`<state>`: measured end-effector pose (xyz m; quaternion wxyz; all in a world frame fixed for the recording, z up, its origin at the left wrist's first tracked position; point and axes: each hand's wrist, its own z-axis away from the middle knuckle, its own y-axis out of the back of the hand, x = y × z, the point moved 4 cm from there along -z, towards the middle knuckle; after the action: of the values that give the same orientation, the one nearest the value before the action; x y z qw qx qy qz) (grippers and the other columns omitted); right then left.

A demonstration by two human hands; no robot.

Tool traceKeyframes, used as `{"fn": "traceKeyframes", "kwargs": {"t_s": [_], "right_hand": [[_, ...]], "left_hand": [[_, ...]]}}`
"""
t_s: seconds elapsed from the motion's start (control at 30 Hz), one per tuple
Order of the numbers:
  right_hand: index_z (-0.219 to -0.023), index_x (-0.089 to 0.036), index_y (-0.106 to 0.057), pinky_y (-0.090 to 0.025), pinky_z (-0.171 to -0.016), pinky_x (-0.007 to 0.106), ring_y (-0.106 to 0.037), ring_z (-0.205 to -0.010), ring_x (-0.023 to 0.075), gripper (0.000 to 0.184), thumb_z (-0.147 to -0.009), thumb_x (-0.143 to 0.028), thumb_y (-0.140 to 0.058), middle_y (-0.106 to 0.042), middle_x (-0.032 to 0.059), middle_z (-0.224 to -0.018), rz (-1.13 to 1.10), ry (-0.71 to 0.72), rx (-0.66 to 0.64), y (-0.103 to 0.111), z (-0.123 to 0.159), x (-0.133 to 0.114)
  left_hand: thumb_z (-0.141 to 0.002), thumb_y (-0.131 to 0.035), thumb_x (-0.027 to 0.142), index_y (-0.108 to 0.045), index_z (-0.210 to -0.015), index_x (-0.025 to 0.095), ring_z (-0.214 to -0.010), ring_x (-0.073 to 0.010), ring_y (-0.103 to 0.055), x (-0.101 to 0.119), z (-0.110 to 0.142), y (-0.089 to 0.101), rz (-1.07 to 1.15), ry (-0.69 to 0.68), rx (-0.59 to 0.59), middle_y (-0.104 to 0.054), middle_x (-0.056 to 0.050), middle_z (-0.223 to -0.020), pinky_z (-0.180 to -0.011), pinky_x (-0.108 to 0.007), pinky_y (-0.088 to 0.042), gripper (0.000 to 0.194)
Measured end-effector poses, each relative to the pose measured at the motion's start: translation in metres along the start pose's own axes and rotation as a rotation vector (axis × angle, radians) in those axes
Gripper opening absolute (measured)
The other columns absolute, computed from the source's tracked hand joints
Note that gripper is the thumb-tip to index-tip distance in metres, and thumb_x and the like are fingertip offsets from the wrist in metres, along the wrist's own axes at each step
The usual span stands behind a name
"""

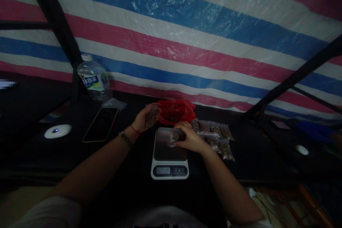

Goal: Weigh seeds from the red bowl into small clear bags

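My left hand [144, 119] is closed around a small clear bag [151, 117] filled with brown bits, held just left of a red plastic bag [176, 111] lying open on the dark table. My right hand [188, 137] grips a small clear cup-like container [173, 138] over the platform of a white kitchen scale [169, 153]. The scale's display faces me near the table's front. What is inside the container is too dim to tell.
Several filled clear packets [217, 137] lie in a row right of the scale. A phone [100, 124], a water bottle [93, 80] and a round white device [58, 130] sit to the left. A striped tarp [187, 32] hangs behind; black poles [294, 78] cross at right.
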<state>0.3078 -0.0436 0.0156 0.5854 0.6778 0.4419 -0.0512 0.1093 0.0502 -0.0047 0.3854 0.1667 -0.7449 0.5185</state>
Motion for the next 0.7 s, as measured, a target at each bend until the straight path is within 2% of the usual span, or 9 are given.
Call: {"fn": "traceKeyframes", "kwargs": {"t_s": [0.07, 0.17, 0.27, 0.37, 0.47, 0.6, 0.7], "right_hand": [[-0.121, -0.025, -0.053, -0.034, -0.103, 0.044, -0.044, -0.121, 0.0250, 0.052, -0.073, -0.030, -0.072, -0.052, 0.0091, -0.126, -0.022, 0.033, 0.064, 0.014, -0.007, -0.005], [-0.128, -0.028, -0.048, -0.030, -0.108, 0.044, -0.039, -0.128, 0.0234, 0.046, -0.083, -0.029, -0.060, -0.047, 0.0079, -0.134, -0.054, 0.119, 0.150, 0.037, -0.028, -0.019], [-0.123, -0.029, -0.053, -0.031, -0.107, 0.045, -0.039, -0.127, 0.0234, 0.040, -0.084, -0.028, -0.059, -0.048, 0.0062, -0.133, -0.081, 0.210, 0.132, 0.044, -0.051, -0.033], [-0.107, -0.026, -0.063, -0.034, -0.104, 0.043, -0.043, -0.124, 0.0232, 0.024, -0.083, -0.026, -0.060, -0.050, 0.0060, -0.130, -0.099, 0.231, 0.098, 0.037, -0.067, -0.033], [-0.086, -0.023, -0.067, -0.037, -0.101, 0.041, -0.049, -0.116, 0.0214, 0.008, -0.083, -0.023, -0.059, -0.056, 0.0056, -0.120, -0.117, 0.174, 0.170, 0.033, -0.071, -0.019], [-0.083, -0.023, -0.065, -0.038, -0.100, 0.040, -0.051, -0.112, 0.0208, 0.006, -0.082, -0.022, -0.060, -0.056, 0.0062, -0.114, -0.096, 0.058, 0.389, 0.041, -0.068, 0.000], [-0.082, -0.022, -0.066, -0.036, -0.103, 0.041, -0.048, -0.117, 0.0220, 0.005, -0.081, -0.021, -0.061, -0.053, 0.0067, -0.119, -0.097, 0.039, 0.364, 0.037, -0.068, 0.005]], "left_hand": [[-0.069, -0.062, 0.040, -0.060, -0.104, 0.012, -0.060, -0.0127, -0.055, 0.005, 0.002, -0.006, 0.027, 0.048, -0.094, -0.065, -0.006, -0.083, -0.053, -0.025, -0.043, 0.045], [-0.069, -0.061, 0.041, -0.061, -0.106, 0.011, -0.062, -0.0147, -0.057, 0.009, 0.004, -0.021, 0.002, 0.131, -0.241, -0.066, -0.009, -0.088, -0.054, -0.025, -0.043, 0.048], [-0.068, -0.062, 0.043, -0.061, -0.104, 0.010, -0.061, -0.0153, -0.057, 0.004, 0.004, -0.039, -0.032, 0.230, -0.390, -0.066, -0.011, -0.086, -0.053, -0.025, -0.042, 0.050], [-0.068, -0.064, 0.044, -0.063, -0.096, 0.010, -0.064, -0.0164, -0.060, -0.007, 0.000, -0.049, -0.054, 0.302, -0.468, -0.066, -0.009, -0.077, -0.057, -0.025, -0.044, 0.044], [-0.070, -0.066, 0.046, -0.061, -0.104, 0.014, -0.074, -0.0184, -0.064, -0.014, -0.008, -0.044, -0.135, 0.286, -0.407, -0.068, -0.008, -0.085, -0.067, -0.028, -0.048, 0.047], [-0.067, -0.075, 0.036, -0.061, -0.109, 0.017, -0.098, -0.0226, -0.062, -0.012, -0.020, -0.026, -0.431, 0.070, -0.221, -0.066, -0.009, -0.109, -0.087, -0.036, -0.048, 0.048], [-0.066, -0.076, 0.035, -0.062, -0.108, 0.015, -0.100, -0.0246, -0.063, -0.015, -0.023, -0.016, -0.634, 0.001, -0.171, -0.067, -0.011, -0.108, -0.093, -0.043, -0.047, 0.048]]}}
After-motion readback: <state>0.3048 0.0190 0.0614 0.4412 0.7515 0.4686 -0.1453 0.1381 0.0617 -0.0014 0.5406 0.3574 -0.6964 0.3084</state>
